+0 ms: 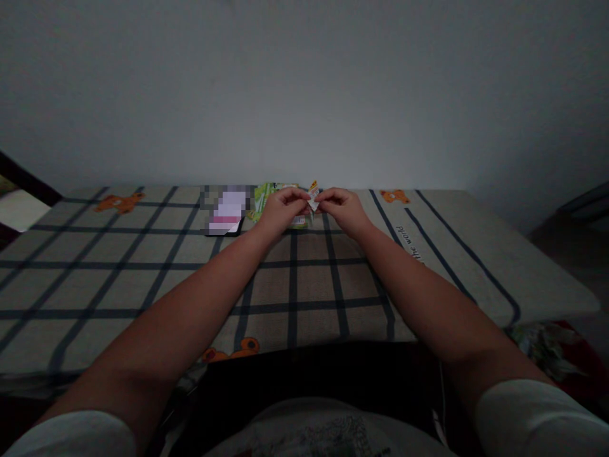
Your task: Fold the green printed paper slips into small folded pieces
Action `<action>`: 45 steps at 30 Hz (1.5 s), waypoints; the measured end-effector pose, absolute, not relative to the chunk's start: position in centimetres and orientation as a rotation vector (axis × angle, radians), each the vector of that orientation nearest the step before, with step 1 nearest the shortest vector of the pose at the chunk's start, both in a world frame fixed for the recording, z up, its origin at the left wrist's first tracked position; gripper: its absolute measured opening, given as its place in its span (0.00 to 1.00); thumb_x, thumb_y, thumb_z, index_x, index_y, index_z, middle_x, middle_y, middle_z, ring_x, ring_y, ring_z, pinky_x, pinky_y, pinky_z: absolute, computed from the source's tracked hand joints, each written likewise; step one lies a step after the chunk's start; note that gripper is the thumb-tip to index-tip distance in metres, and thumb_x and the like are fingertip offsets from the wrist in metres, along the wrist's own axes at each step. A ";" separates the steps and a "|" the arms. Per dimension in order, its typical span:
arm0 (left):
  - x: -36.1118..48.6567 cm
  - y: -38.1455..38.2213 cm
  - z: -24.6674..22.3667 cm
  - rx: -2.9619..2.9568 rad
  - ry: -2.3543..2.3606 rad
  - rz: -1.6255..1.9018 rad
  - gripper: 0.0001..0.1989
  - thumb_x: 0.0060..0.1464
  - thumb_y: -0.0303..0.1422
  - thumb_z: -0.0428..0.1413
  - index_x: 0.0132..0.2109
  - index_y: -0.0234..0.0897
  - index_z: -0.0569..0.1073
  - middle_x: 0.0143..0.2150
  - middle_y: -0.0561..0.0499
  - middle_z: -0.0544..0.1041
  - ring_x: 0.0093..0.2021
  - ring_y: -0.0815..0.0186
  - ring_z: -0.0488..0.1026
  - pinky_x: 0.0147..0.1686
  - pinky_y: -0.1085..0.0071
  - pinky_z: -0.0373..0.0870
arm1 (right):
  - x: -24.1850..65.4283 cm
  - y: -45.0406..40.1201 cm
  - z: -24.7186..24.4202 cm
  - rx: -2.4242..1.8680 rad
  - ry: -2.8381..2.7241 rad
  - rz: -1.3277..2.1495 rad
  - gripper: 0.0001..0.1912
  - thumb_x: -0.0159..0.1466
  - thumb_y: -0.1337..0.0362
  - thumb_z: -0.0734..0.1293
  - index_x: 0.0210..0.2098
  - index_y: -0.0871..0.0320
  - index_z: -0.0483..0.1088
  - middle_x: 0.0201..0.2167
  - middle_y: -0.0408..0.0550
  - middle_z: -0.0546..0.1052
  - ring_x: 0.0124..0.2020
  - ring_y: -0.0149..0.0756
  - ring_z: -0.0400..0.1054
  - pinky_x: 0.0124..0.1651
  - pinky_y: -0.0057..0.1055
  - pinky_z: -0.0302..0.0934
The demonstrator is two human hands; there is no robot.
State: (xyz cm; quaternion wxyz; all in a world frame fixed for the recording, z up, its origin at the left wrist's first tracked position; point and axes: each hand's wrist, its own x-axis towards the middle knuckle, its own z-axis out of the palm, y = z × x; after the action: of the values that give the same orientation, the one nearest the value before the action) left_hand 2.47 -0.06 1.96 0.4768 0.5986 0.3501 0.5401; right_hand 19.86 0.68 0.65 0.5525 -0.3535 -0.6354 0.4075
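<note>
Between my two hands is a small white packet (313, 199) with yellow and red print, held above the far side of the table. The fingers of my left hand (285, 206) pinch its left edge. From the other side, my right hand (341, 206) pinches its right edge with thumb and forefinger. What the packet contains, if anything, cannot be made out. Behind and below my left hand lies a green printed bag (261, 198), partly covered by that hand.
A phone (228, 212) with a lit, blurred screen lies left of the green bag. The table wears a checked cloth (314, 273) with bear prints. A plain wall (304, 95) rises behind the table. Chair parts (28, 184) stand at the left edge.
</note>
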 end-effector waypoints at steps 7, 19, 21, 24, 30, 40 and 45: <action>2.3 0.2 1.9 1.466 0.845 1.327 0.11 0.47 0.30 0.65 0.35 0.38 0.69 0.31 0.54 0.78 0.30 0.69 0.76 0.37 0.68 0.76 | 19.7 0.5 0.7 -0.833 -1.491 0.947 0.07 0.54 0.61 0.73 0.31 0.56 0.77 0.30 0.44 0.78 0.33 0.32 0.73 0.44 0.38 0.72; 2.0 1.6 1.0 1.623 0.834 1.447 0.14 0.46 0.29 0.65 0.39 0.38 0.69 0.33 0.53 0.78 0.35 0.68 0.77 0.40 0.69 0.74 | 19.8 0.8 0.7 -0.849 -1.424 1.071 0.23 0.48 0.48 0.77 0.36 0.56 0.75 0.33 0.45 0.80 0.33 0.32 0.73 0.45 0.38 0.72; 2.0 1.7 0.9 1.638 0.824 1.454 0.14 0.45 0.29 0.66 0.39 0.38 0.71 0.33 0.53 0.79 0.35 0.67 0.77 0.40 0.69 0.73 | 19.8 0.9 0.7 -0.869 -1.423 1.073 0.21 0.47 0.49 0.78 0.33 0.57 0.77 0.33 0.46 0.80 0.33 0.33 0.73 0.45 0.38 0.71; 2.1 1.5 0.9 1.578 0.798 1.415 0.14 0.44 0.31 0.67 0.40 0.37 0.74 0.35 0.51 0.80 0.35 0.67 0.78 0.42 0.67 0.74 | 20.0 0.9 0.7 -0.888 -1.444 1.042 0.20 0.49 0.48 0.77 0.33 0.57 0.78 0.31 0.46 0.80 0.32 0.33 0.73 0.44 0.37 0.71; 2.1 1.0 1.2 1.430 0.830 1.275 0.17 0.41 0.41 0.70 0.37 0.35 0.80 0.38 0.48 0.82 0.38 0.64 0.78 0.46 0.64 0.74 | 20.1 0.6 0.9 -0.872 -1.503 0.988 0.19 0.53 0.48 0.75 0.33 0.59 0.78 0.28 0.46 0.79 0.31 0.34 0.73 0.42 0.36 0.70; 1.5 1.4 1.3 1.728 0.916 1.399 0.09 0.46 0.38 0.67 0.34 0.39 0.82 0.37 0.49 0.81 0.40 0.63 0.77 0.47 0.64 0.73 | 19.9 0.3 1.2 -0.875 -1.543 0.921 0.17 0.54 0.49 0.74 0.34 0.55 0.75 0.27 0.42 0.77 0.28 0.30 0.69 0.37 0.32 0.69; 1.2 1.2 1.6 1.811 0.960 1.408 0.09 0.48 0.38 0.66 0.37 0.40 0.83 0.38 0.48 0.82 0.38 0.63 0.76 0.42 0.65 0.73 | 19.9 0.3 1.2 -0.839 -1.499 0.978 0.18 0.54 0.50 0.75 0.35 0.56 0.75 0.29 0.44 0.78 0.32 0.33 0.72 0.42 0.36 0.70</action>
State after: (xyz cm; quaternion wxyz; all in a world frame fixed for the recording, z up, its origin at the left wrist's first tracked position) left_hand 1.22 1.17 1.64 0.3216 0.6897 0.3655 0.5360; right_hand 19.85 0.29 1.17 0.5502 -0.3543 -0.6333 0.4132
